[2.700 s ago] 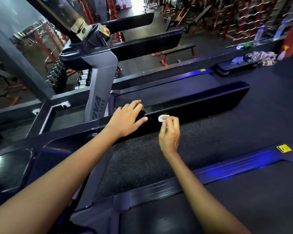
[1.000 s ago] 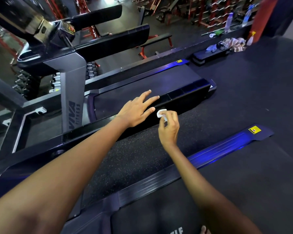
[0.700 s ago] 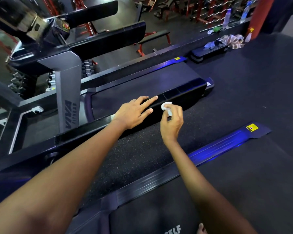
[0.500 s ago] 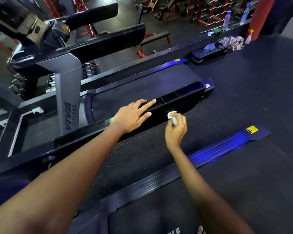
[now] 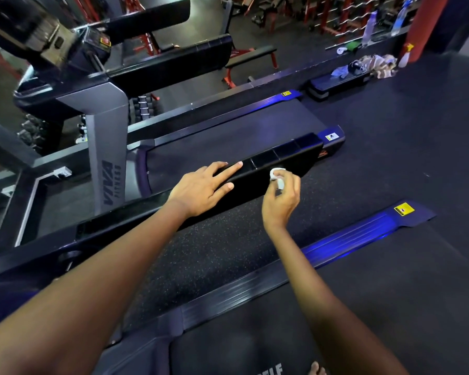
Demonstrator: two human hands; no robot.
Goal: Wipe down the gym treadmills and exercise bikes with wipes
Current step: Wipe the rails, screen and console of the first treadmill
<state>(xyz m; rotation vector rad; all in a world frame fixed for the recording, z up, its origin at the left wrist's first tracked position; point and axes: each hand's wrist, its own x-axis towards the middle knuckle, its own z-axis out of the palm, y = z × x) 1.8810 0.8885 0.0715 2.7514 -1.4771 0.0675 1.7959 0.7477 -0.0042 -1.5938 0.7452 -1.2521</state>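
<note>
A black handrail (image 5: 284, 158) of the near treadmill runs across the middle of the head view. My left hand (image 5: 203, 186) rests flat on it with fingers stretched out. My right hand (image 5: 282, 197) pinches a small crumpled white wipe (image 5: 276, 175) and presses it against the rail's near side, a little right of the left hand. Below the rail lies the speckled treadmill belt (image 5: 214, 255) with a blue-lit side rail (image 5: 344, 239).
A second treadmill with a grey VIVA post (image 5: 109, 158) and console (image 5: 73, 47) stands behind the rail. A low black step (image 5: 336, 85) with cloths (image 5: 377, 64), spray bottles (image 5: 405, 56) and red weight racks (image 5: 336, 20) lie at the back right. Dark rubber floor (image 5: 417, 131) spreads to the right.
My right hand with the wipe has slid rightward along the handrail and shifted between its top edge and near side. My left hand stayed resting on the rail.
</note>
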